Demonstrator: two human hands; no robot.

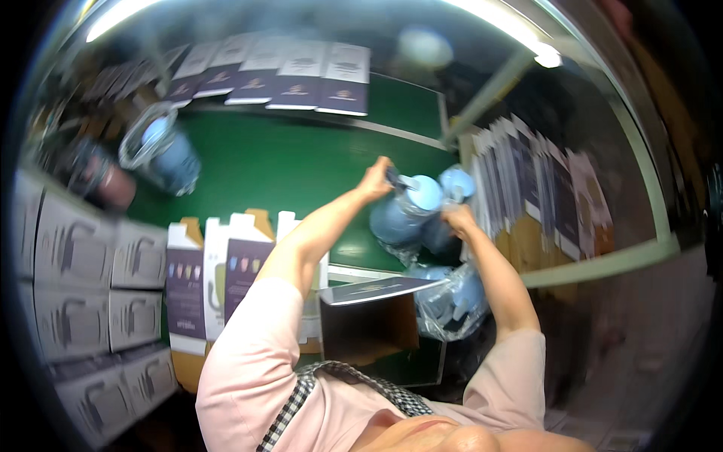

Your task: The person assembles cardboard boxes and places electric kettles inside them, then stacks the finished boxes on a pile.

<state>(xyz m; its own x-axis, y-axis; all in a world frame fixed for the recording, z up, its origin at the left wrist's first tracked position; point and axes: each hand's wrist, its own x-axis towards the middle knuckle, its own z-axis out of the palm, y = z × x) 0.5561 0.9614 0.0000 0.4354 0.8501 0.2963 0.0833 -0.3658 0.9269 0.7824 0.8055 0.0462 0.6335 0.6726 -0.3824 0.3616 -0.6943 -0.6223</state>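
The left hand, just right of the frame's centre, has its fingers curled in a grasp at the upper left of the near jug; whether they grip the handle or the clear bag around it, I cannot tell. The right hand, farther right, has its fingers bent against the far jug; blur hides whether they grasp it. Both jugs are blue with paler lids, side by side right of centre, above the green belt. Just below them lies a bagged blue bundle, and to its left, at lower centre, an open box gapes. Printed cartons stand left of the box. Stacked white boxes fill the left edge. At upper left are a bagged blue jug and a pink jug. Flat cartons overlap along the top, and more sleeves stand in a row at right
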